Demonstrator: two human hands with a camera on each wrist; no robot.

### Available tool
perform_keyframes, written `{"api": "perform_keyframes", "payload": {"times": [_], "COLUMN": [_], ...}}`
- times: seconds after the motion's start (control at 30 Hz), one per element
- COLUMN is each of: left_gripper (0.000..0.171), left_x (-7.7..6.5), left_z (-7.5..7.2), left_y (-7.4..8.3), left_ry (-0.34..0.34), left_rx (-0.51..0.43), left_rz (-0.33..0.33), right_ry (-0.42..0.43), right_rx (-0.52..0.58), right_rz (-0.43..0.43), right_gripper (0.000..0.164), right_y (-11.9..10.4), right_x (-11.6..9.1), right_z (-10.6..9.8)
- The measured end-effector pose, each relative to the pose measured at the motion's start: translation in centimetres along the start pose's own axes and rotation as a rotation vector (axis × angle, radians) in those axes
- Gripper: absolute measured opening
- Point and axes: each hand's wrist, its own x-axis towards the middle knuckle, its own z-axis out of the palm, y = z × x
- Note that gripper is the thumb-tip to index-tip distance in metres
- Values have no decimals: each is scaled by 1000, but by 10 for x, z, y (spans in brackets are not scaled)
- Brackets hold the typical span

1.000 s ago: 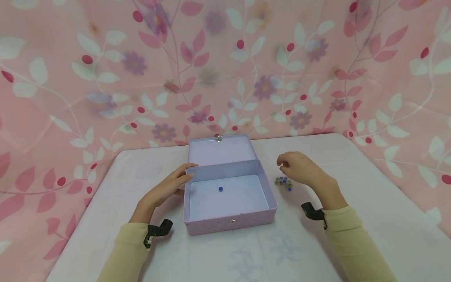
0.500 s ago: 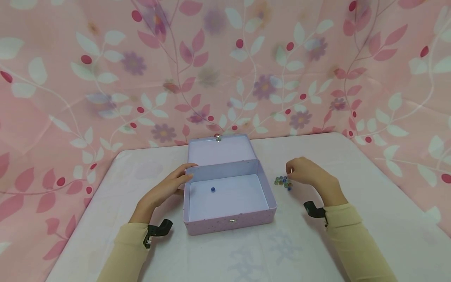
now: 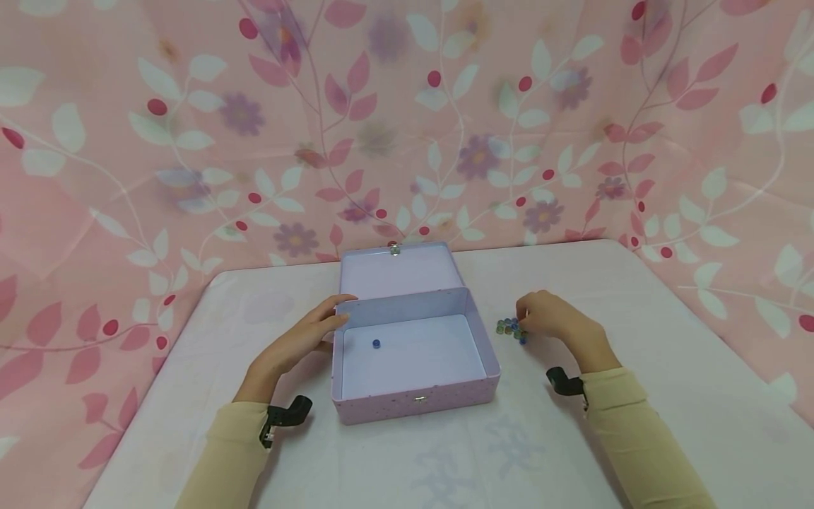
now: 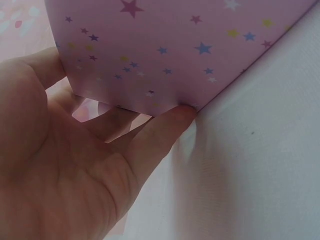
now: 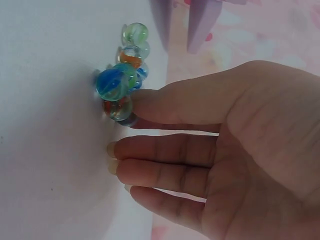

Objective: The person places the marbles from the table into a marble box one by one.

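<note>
A lilac box (image 3: pixel 416 406) with a star pattern stands on the table, its lid (image 3: pixel 400 272) tipped back behind it. One blue marble (image 3: pixel 376 344) lies inside on the pale bottom. My left hand (image 3: pixel 311 332) holds the box's back left corner, thumb over the rim; in the left wrist view its fingers lie around the starred wall. To the right of the box my right hand (image 3: pixel 556 322) reaches down to a cluster of glass marbles (image 5: pixel 112 84). Its thumb (image 5: pixel 150 106) and index finger pinch a marble at the cluster's edge; the thumb mostly hides the index finger.
A white cloth (image 3: pixel 470 466) with faint printed figures covers the table. Pink floral fabric (image 3: pixel 407 141) hangs behind and at both sides. The lid's metal clasp (image 3: pixel 395 249) points upward, and the box's front wall carries a matching catch (image 3: pixel 420 399).
My right hand has moved slightly right and down onto the marbles. Inside the box, the blue marble has rolled left. My left hand stays at the corner.
</note>
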Motion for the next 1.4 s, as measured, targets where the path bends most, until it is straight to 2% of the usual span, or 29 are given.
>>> {"api": "perform_keyframes", "payload": {"times": [0.57,1.17,1.4], "left_gripper": [45,46,47], "left_x": [0,1,0], "left_z": [1,1,1], "left_y": [0,-1,-1], "left_ry": [10,10,18], "left_rx": [11,21,30], "left_rz": [-13,-4,-5], "right_ry": [7,27,53], "right_rx": [-22,23,30], "right_rz": [-2,23,-14], "right_gripper": [11,14,13], "right_y": [-1,-5,-10], "right_x": [2,2,2], "right_z": [6,4,1]}}
